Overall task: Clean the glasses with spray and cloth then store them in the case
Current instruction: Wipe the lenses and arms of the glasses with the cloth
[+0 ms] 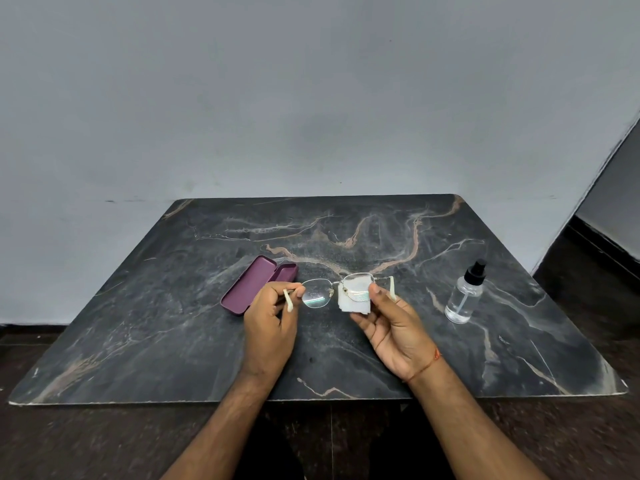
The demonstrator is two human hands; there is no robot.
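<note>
Thin metal-framed glasses (317, 293) with pale temple tips are held up over the middle of the table. My left hand (270, 323) pinches the frame at its left hinge. My right hand (394, 327) presses a small white cloth (353, 299) against the right lens, thumb on the near side, fingers behind. The purple case (254, 284) lies open on the table just left of my left hand. A clear spray bottle (465, 296) with a black nozzle stands upright to the right, apart from both hands.
The dark marble-patterned table (173, 341) butts against a grey wall at the back. Its front edge runs just below my wrists. A dark floor shows on both sides and at the right rear.
</note>
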